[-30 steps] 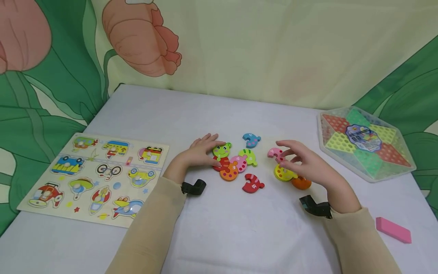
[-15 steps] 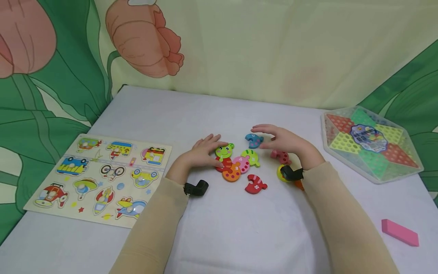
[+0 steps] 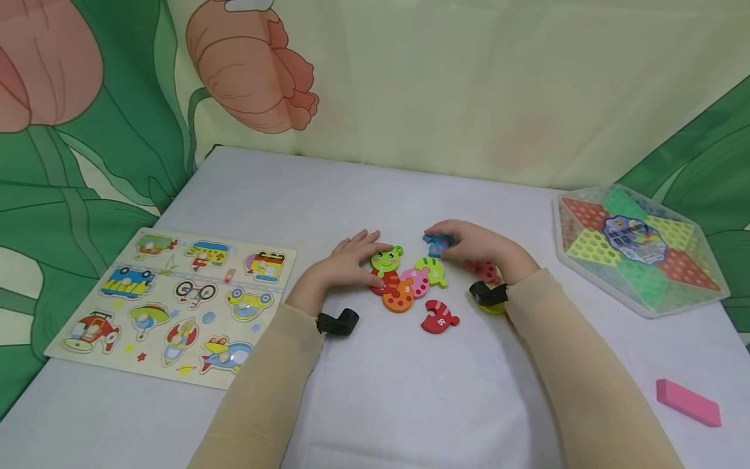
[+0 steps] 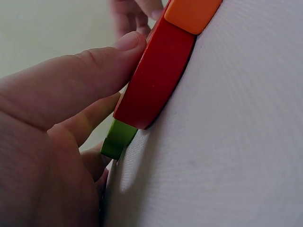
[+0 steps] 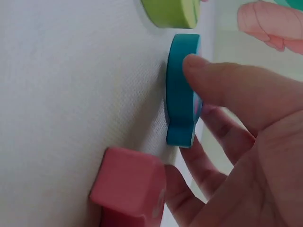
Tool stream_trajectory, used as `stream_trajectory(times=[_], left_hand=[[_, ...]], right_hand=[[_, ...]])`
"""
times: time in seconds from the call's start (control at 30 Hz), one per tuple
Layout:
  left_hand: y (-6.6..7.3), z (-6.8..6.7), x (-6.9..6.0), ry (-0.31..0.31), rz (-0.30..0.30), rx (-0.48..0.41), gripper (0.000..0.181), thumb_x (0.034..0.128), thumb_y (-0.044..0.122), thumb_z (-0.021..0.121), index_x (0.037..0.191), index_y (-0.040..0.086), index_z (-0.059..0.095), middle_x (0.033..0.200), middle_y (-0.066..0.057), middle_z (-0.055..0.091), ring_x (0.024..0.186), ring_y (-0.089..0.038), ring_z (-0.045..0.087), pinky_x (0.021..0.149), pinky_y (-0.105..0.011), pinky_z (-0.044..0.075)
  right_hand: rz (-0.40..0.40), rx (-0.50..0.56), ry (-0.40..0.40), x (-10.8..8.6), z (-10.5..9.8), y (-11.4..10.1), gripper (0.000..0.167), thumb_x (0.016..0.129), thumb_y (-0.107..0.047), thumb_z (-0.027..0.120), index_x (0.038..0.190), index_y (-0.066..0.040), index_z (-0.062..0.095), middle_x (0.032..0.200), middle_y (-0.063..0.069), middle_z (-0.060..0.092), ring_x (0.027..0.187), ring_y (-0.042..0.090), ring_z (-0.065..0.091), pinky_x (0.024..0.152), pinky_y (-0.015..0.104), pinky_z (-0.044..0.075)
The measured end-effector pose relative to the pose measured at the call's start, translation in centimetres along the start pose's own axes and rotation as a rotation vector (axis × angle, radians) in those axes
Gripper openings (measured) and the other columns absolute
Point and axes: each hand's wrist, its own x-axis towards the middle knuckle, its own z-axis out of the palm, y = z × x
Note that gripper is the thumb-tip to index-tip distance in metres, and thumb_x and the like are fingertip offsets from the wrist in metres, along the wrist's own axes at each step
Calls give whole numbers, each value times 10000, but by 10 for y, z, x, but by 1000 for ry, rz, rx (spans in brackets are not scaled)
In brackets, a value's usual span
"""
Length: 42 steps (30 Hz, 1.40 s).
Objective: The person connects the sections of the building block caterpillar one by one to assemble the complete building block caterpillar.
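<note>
My right hand (image 3: pixel 483 246) pinches a blue spotted puzzle piece (image 3: pixel 436 245) at the back of the group; its thumb lies against the side of the blue piece (image 5: pixel 179 90) in the right wrist view. Left of it, my left hand (image 3: pixel 336 268) rests beside a row of joined caterpillar pieces, fingers extended. Its thumb touches the red body piece (image 4: pixel 158 71). The row holds a green smiling head (image 3: pixel 385 260), an orange piece (image 3: pixel 398 297), a pink one (image 3: pixel 418 283) and a green striped one (image 3: pixel 431 271). A loose red piece (image 3: pixel 438 317) lies in front.
A pink spotted piece (image 3: pixel 485 270) and a yellow piece (image 3: pixel 494 308) lie partly hidden under the right wrist. A vehicle puzzle board (image 3: pixel 202 316) lies left. A hexagonal game box (image 3: pixel 638 251) and a pink block (image 3: pixel 688 402) are on the right.
My right hand has moved left and back from above the pink and yellow pieces to the blue piece and taken hold of it. The left hand stays by the caterpillar row.
</note>
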Motion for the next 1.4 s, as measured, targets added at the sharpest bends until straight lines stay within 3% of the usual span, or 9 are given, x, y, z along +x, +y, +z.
stream_trajectory(times=[0.23, 0.5, 0.77, 0.93, 1.0, 1.17, 1.4], left_hand=[[2, 0, 0, 0, -10, 3, 710, 742, 371, 688, 1375, 315, 372, 1540, 11, 111, 1422, -200, -41, 1140, -464, -30], [1, 0, 0, 4, -10, 4, 713, 741, 374, 689, 1377, 305, 373, 1541, 6, 106, 1422, -206, -41, 1138, -470, -29], [0, 1, 1, -2, -4, -6, 697, 749, 366, 681, 1374, 302, 379, 1541, 9, 106, 1422, -204, -42, 1139, -464, -32], [-1, 1, 0, 0, 2, -4, 689, 755, 361, 676, 1374, 297, 381, 1541, 9, 103, 1421, -202, -39, 1141, -460, -30], [-1, 1, 0, 1, 11, -3, 693, 755, 362, 675, 1377, 290, 377, 1541, 2, 103, 1421, -207, -39, 1140, -463, -30], [-1, 1, 0, 6, 20, -6, 702, 749, 378, 679, 1377, 289, 377, 1540, 4, 108, 1422, -206, -36, 1140, -461, -29], [-1, 0, -1, 2, 18, -17, 700, 747, 367, 677, 1375, 281, 382, 1540, 4, 110, 1422, -204, -34, 1140, -464, -27]], right_hand=[[-3, -74, 46, 2, 1, -6, 468, 872, -161, 579, 1324, -147, 457, 1421, 137, 335, 1272, 326, 317, 1029, 520, 337], [-22, -18, 106, -11, -6, -16, 507, 858, -162, 582, 1339, -139, 422, 1387, 122, 366, 1217, 334, 385, 999, 496, 379], [-72, 9, 101, -38, 2, -26, 586, 847, -187, 611, 1379, -141, 369, 1386, 112, 293, 1139, 283, 394, 751, 385, 532], [-58, 18, 126, -50, 12, -27, 595, 847, -174, 607, 1383, -137, 352, 1347, 140, 263, 1148, 304, 373, 811, 437, 517], [-67, 21, 153, -53, 15, -27, 592, 842, -150, 613, 1374, -118, 355, 1358, 158, 250, 1184, 321, 350, 906, 464, 473], [-63, 70, 201, -61, 23, -23, 578, 847, -142, 616, 1359, -107, 348, 1379, 155, 324, 1215, 335, 358, 947, 492, 435], [17, 129, 216, -72, 35, -17, 589, 862, -155, 585, 1383, -145, 310, 1319, 170, 417, 1139, 317, 423, 917, 472, 463]])
